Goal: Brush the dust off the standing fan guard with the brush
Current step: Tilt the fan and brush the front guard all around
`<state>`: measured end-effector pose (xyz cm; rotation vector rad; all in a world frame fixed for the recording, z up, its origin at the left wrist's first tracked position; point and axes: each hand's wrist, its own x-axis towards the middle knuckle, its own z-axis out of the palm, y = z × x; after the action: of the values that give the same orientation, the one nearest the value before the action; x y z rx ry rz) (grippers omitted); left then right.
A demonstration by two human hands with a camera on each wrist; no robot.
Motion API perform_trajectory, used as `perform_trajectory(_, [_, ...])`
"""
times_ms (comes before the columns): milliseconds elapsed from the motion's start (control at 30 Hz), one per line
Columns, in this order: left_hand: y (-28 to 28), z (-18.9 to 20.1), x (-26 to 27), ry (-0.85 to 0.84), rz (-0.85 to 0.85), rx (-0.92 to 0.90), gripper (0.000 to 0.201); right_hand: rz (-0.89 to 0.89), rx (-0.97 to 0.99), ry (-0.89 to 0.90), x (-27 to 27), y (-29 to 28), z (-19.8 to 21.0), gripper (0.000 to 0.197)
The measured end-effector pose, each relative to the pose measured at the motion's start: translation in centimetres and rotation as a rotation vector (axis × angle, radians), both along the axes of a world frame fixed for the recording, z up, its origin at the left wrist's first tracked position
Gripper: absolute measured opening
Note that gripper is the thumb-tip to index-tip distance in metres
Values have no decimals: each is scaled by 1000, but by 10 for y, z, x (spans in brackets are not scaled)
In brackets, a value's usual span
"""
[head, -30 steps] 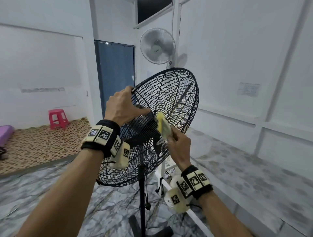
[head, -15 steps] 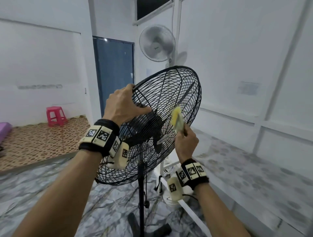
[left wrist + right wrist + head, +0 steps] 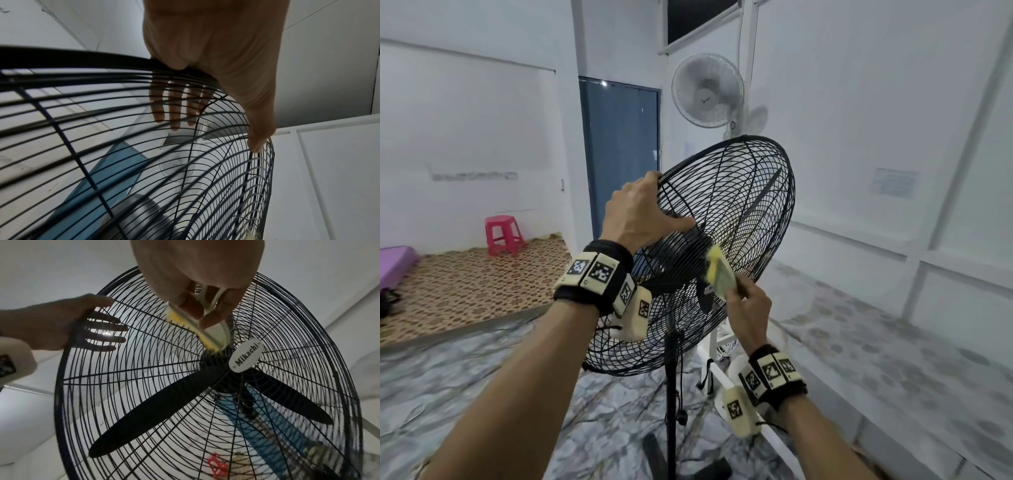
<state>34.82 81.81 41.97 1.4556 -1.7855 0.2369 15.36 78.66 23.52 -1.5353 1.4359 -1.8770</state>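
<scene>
The black wire fan guard (image 3: 743,192) stands tilted on its pole. My left hand (image 3: 640,212) grips its upper left rim, fingers (image 3: 174,112) behind the wires and thumb on the front. My right hand (image 3: 750,305) pinches a white brush (image 3: 719,270) with yellow bristles. The bristles press on the front guard just above the hub. In the right wrist view the brush (image 3: 205,327) lies next to the oval Mikachi badge (image 3: 245,358), with black blades (image 3: 164,402) behind the guard (image 3: 102,386).
The fan's pole (image 3: 671,394) runs down to a base on the marble-patterned floor. A white frame (image 3: 722,346) lies low behind it. A white wall fan (image 3: 707,90), a blue door (image 3: 619,154) and a pink stool (image 3: 503,234) are further back.
The brush went up and right along the guard, then came back down toward the hub. My left hand kept its hold on the rim.
</scene>
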Motion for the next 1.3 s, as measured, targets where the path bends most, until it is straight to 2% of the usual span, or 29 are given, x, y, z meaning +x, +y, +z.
perform_trajectory(67, [-1, 0, 0, -2, 7, 2, 99, -15, 16, -16, -11, 2, 3, 33])
perform_trajectory(167, [0, -2, -2, -6, 11, -2, 101, -163, -36, -125, -17, -6, 14, 31])
perform_trajectory(367, [-1, 1, -4, 3, 15, 9, 98, -7, -35, -32, -6, -5, 8, 26])
perform_trajectory(533, [1, -1, -7, -10, 19, 6, 100, -164, -98, -120, -14, -7, 14, 28])
perform_trajectory(733, [1, 1, -4, 10, 23, 7, 98, 51, -42, 8, -11, 3, 18, 34])
perform_trajectory(900, [4, -2, -2, 2, 28, 4, 99, -90, -97, -164, -21, -6, 24, 29])
perform_trajectory(1067, [3, 0, -2, 21, 32, 12, 99, 70, -94, -2, -5, 4, 23, 33])
perform_trajectory(1200, [5, -1, -3, 16, 29, 8, 101, -86, -120, -92, -18, 0, 26, 28])
perform_trajectory(1300, [6, -1, -7, 16, 31, 13, 98, -80, -134, -18, -6, -4, 22, 25])
